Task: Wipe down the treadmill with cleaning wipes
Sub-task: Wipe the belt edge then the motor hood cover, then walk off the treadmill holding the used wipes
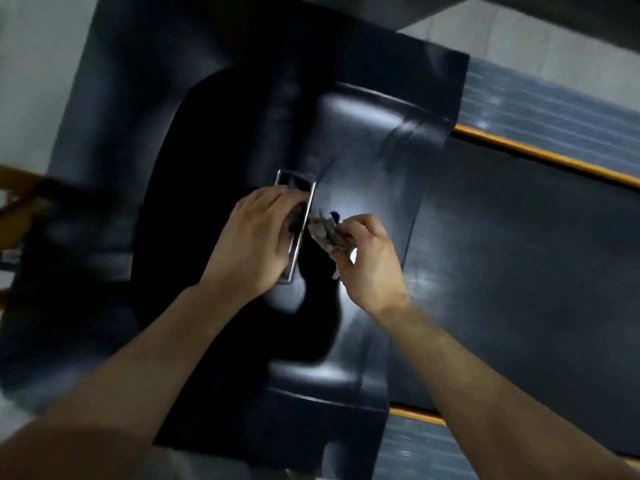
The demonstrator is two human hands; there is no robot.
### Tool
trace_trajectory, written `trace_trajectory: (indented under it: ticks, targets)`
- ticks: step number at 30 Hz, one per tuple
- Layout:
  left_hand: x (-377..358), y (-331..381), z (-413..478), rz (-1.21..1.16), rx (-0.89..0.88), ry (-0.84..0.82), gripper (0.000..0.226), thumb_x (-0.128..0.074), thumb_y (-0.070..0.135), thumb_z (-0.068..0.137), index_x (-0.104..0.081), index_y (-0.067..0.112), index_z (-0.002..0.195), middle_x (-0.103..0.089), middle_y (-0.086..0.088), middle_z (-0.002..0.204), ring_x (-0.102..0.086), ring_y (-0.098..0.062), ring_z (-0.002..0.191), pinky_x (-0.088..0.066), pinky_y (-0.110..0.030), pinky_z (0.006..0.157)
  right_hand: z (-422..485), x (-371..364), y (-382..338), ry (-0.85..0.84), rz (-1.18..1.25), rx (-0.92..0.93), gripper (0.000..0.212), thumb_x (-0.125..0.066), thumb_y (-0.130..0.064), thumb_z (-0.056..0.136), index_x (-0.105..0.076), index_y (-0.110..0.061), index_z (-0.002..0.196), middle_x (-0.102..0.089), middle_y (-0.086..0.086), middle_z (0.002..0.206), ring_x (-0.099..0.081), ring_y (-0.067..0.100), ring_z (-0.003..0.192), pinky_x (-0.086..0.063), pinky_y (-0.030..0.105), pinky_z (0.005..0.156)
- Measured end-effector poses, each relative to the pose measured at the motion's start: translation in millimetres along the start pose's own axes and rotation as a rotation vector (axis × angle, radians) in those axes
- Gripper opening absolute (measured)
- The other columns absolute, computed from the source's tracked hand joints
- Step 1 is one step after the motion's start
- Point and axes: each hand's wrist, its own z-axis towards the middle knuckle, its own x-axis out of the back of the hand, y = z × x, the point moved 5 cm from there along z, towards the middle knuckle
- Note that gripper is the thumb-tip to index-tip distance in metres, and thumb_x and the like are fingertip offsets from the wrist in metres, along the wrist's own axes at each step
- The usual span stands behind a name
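Observation:
The black treadmill hood (363, 133) fills the middle of the head view, with the dark belt (519, 254) running off to the right. My left hand (252, 240) grips a flat dark pack with a shiny silver edge (301, 233), which looks like the wipes pack. My right hand (370, 261) pinches a crumpled grey wipe (325, 232) right beside the pack's edge, just above the hood. The frame is blurred, so I cannot tell whether the wipe is still attached to the pack.
Orange side strips (547, 155) border the belt, with grey ribbed side rails (554, 105) beyond. A yellow-brown frame part (17, 188) sticks in at the left edge. Pale floor (31, 81) shows at the top left.

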Motion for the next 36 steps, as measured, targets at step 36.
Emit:
trace_trajectory:
  ticks: [36]
  targets:
    - [54,10,-417,0.110,0.794,0.279,0.030,-0.066,0.019,0.104,-0.055,0.016,0.132,-0.075,-0.009,0.111,-0.066,-0.020,0.089,-0.046,-0.029,0.073,-272,-139,-140,-0.590,-0.480,0.622,0.030,-0.059,-0.019,0.102,-0.064,-0.015,0.131,-0.062,0.006,0.129,-0.064,0.026,0.114,-0.054,0.036,0.093]
